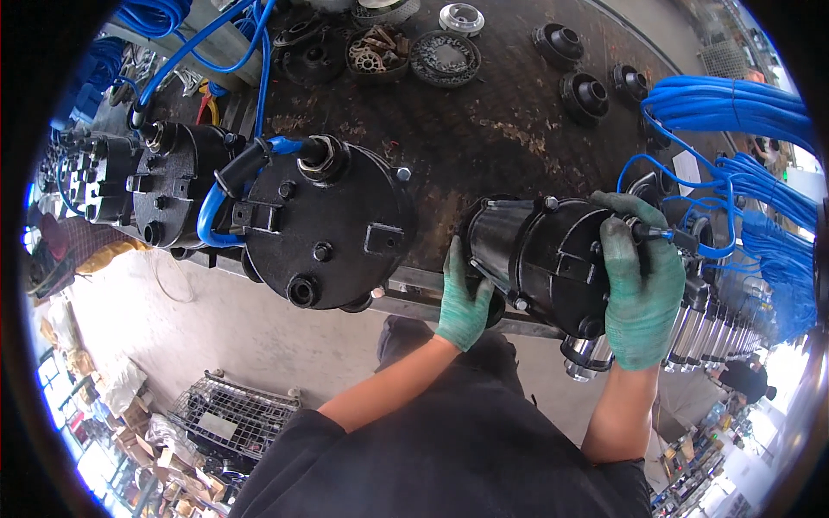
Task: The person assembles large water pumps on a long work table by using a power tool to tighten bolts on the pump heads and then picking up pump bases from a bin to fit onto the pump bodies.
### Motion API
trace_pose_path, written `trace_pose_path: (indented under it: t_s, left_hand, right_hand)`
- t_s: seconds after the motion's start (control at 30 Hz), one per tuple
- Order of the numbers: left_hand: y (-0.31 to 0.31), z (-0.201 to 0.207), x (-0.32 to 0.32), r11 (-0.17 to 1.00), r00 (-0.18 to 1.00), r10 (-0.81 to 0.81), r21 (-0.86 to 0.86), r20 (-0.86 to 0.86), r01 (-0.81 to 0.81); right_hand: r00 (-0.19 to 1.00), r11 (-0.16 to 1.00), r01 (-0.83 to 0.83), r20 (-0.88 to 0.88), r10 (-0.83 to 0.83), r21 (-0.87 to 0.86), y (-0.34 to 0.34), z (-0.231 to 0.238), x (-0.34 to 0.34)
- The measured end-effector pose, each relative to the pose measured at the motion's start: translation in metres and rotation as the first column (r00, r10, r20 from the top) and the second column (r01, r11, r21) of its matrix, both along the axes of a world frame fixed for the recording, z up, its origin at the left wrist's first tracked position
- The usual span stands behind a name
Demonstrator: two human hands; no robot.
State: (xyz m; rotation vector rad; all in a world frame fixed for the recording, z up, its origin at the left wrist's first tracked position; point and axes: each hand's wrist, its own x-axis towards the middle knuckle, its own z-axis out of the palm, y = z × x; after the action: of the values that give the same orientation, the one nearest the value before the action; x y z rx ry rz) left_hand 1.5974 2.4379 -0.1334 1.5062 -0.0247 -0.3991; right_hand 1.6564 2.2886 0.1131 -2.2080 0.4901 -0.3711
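Note:
A black submersible pump (553,259) lies on its side at the front edge of the dark workbench. My left hand (466,306), in a green knit glove, grips its left end from below, thumb and fingers apart on the casing. My right hand (641,289), gloved the same way, wraps the pump's right end by the cable gland (643,231), where a blue cable comes out. Part of its fingers is hidden behind the pump. To the left, a larger black pump (345,224) stands with its round lid toward me and a blue cable looped at its top.
More black pumps (186,181) line the bench's left. Several black flanged parts (585,97) sit at the back right, near coiled blue cables (734,108). Bowls of small parts (445,59) stand at the back. Silver cylinders (691,332) line the right; a wire cart (233,414) stands on the floor.

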Motion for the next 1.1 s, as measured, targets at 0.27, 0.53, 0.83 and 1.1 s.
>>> trace_pose_path:
  t_s: [0.27,0.53,0.83,1.1]
  left_hand:
    - [-0.006,-0.020,-0.007,0.991,0.998,-0.048,-0.122,0.043,0.053]
    - [0.001,-0.029,-0.004,0.994,0.986,-0.104,-0.024,-0.129,0.102]
    - [0.002,-0.028,-0.004,0.996,0.998,-0.052,0.076,0.022,0.050]
    - [0.000,-0.020,-0.003,0.993,0.995,-0.094,0.068,-0.029,0.096]
  right_hand:
    - [0.995,0.991,-0.098,-0.013,0.097,-0.092,-0.014,0.004,-0.012]
    - [0.816,0.815,-0.578,0.004,0.579,0.029,-0.065,-0.004,0.015]
    - [0.833,0.831,-0.552,-0.094,0.545,-0.077,-0.062,-0.010,0.016]
    - [0.841,0.829,-0.538,-0.036,0.539,-0.153,-0.062,-0.021,0.018]
